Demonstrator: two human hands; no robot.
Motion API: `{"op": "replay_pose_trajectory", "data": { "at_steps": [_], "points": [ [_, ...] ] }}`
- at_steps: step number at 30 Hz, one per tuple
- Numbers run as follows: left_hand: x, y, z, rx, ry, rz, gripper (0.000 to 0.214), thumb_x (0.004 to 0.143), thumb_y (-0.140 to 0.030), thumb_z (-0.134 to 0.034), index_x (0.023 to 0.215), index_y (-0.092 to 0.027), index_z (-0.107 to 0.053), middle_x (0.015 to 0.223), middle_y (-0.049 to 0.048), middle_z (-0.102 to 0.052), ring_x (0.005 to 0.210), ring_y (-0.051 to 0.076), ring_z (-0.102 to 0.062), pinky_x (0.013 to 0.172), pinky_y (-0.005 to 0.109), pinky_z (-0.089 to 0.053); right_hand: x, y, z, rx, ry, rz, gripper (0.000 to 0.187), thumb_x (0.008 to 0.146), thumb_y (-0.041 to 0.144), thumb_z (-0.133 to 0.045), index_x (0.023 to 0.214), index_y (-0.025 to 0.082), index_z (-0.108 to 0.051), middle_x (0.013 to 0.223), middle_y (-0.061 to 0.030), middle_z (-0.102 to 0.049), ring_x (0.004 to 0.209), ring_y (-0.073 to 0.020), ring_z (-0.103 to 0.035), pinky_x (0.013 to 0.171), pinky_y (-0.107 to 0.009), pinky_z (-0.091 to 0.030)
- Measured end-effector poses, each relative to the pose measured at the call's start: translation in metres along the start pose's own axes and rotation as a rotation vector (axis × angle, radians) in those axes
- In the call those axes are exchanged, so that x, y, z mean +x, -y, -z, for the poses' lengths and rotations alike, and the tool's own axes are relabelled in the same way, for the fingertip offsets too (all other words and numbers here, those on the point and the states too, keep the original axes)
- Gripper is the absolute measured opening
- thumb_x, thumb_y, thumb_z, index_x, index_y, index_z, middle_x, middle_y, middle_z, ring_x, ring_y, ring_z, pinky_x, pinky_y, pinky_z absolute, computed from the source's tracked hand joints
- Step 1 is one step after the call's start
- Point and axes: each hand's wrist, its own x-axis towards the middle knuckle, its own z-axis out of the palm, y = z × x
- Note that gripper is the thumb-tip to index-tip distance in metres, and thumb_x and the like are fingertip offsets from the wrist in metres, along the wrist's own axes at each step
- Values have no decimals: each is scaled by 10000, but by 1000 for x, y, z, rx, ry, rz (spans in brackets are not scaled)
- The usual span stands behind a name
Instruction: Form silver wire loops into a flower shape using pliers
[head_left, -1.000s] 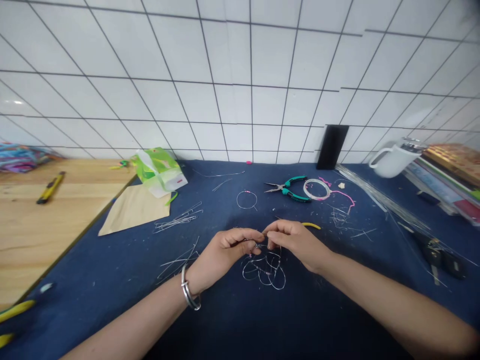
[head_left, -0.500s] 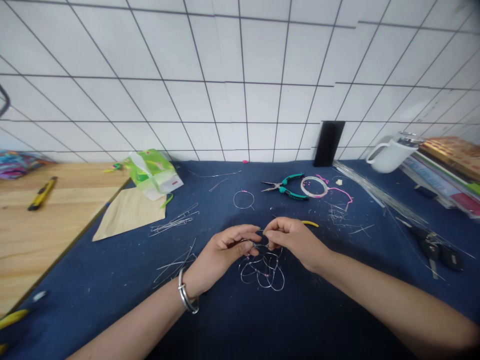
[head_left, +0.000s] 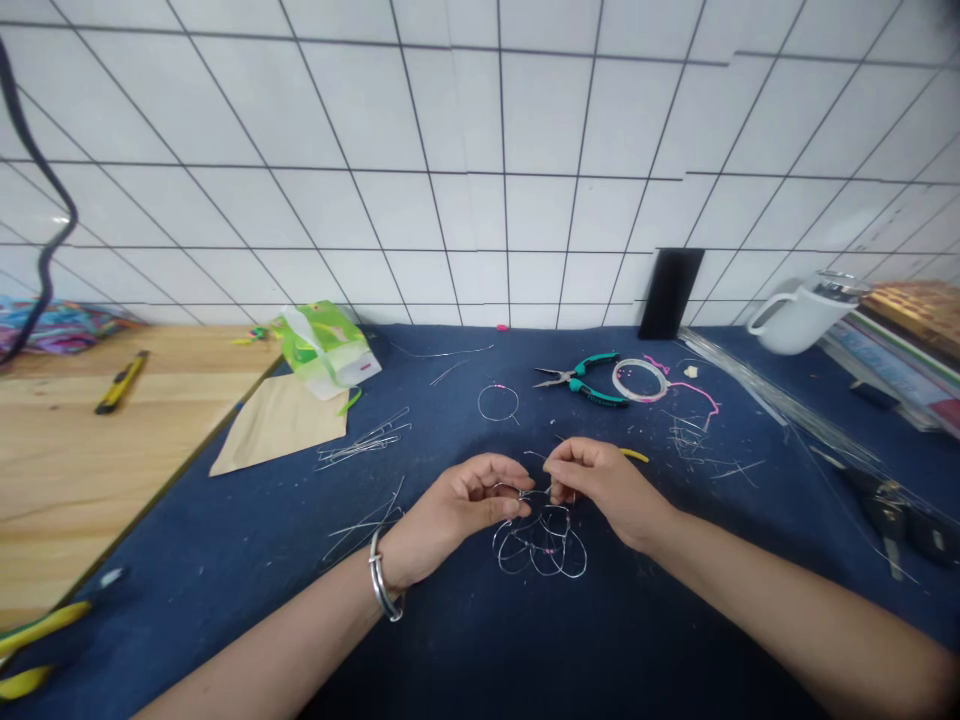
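Wire loops [head_left: 550,551], several already shaped, bunched below left fingers [head_left: 501,466] and right fingers [head_left: 576,452]; fine wire [head_left: 535,492] pinched in both; loose wires [head_left: 365,525] to their left apparently unworked.

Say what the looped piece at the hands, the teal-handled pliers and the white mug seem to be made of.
Looped piece: probably bare metal wire, thin, silvery and glinting, with small pink bits of unclear material.
Pliers: grey jaws look like metal; the teal-and-black grips are likely plastic or rubber, judging by their molded look.
Mug: smooth and white, perhaps glazed ceramic, though plastic is possible.
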Motion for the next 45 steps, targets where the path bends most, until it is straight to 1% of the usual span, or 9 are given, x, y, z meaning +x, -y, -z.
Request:
{"op": "replay_pose_trajectory", "data": {
  "at_steps": [6, 13, 19, 23, 27, 30, 37, 42, 45],
  "points": [
    [1, -1, 0, 52, -12, 18, 200, 754, -146, -619, 950, -169, -581, 907, 50, -636, 843, 159, -599, 790, 313, -443, 1, 0, 1, -30, -11, 8, 93, 795, 276, -543, 767, 193, -572, 621, -1, -578, 590, -123, -535, 591, -289, -398],
    [2, 1, 1, 56, -7, 60, 202, 761, -150, -613, 958, -165, -570, 885, 55, -661, 867, 170, -608, 824, 344, -432, 1, 2, 1, -46, -14, 30, 94, 796, 270, -534, 760, 190, -565, 616, 6, -575, 589, -117, -526, 593, -281, -396],
    [3, 5, 3, 19, -53, 85, 206, 741, -158, -631, 942, -162, -585, 887, 52, -667, 860, 169, -614, 819, 341, -437, 2, 1, 3, -77, -26, 25, 95, 798, 271, -521, 775, 186, -558, 623, 8, -572, 592, -113, -526, 589, -269, -399],
    [2, 6, 3, 3, -77, 110, 176, 750, -174, -624, 919, -141, -591, 842, 56, -670, 812, 162, -615, 785, 333, -452, 2, 3, 4, -177, -21, 76, 83, 792, 255, -522, 781, 184, -564, 676, 10, -567, 629, -117, -547, 619, -269, -413],
    [2, 6, 4, 10, -85, 103, 161, 772, -216, -611, 907, -130, -588, 818, 58, -660, 787, 163, -615, 756, 329, -462, 2, 5, 6, -280, -23, 114, 82, 794, 249, -520, 783, 186, -571, 703, 8, -570, 660, -121, -557, 650, -273, -416],
    [2, 7, 4, 22, -85, 96, 161, 779, -239, -608, 897, -131, -588, 821, 59, -655, 787, 166, -614, 754, 329, -463, 2, 4, 6, -250, -8, 99, 84, 793, 255, -523, 789, 186, -572, 720, 0, -579, 672, -123, -559, 653, -275, -421],
    [2, 7, 4, 24, -94, 94, 143, 782, -252, -608, 854, -130, -585, 775, 49, -654, 739, 144, -603, 725, 307, -460, 4, 0, 4, -90, 20, 29, 97, 780, 253, -538, 838, 179, -562, 763, -11, -589, 653, -110, -561, 623, -263, -427],
    [2, 7, 3, 6, -113, 82, 131, 776, -234, -617, 841, -126, -580, 743, 39, -652, 677, 115, -584, 686, 277, -451, 5, 1, 4, -68, 22, 36, 103, 774, 255, -553, 837, 174, -566, 744, -3, -576, 649, -105, -554, 630, -263, -427],
    [3, 8, 4, -3, -102, 74, 124, 780, -220, -610, 855, -126, -581, 755, 41, -653, 690, 115, -585, 694, 276, -447, 5, 0, 4, -49, 38, 39, 133, 781, 289, -556, 844, 172, -569, 734, -1, -571, 638, -103, -549, 621, -260, -426]
  ]
}}
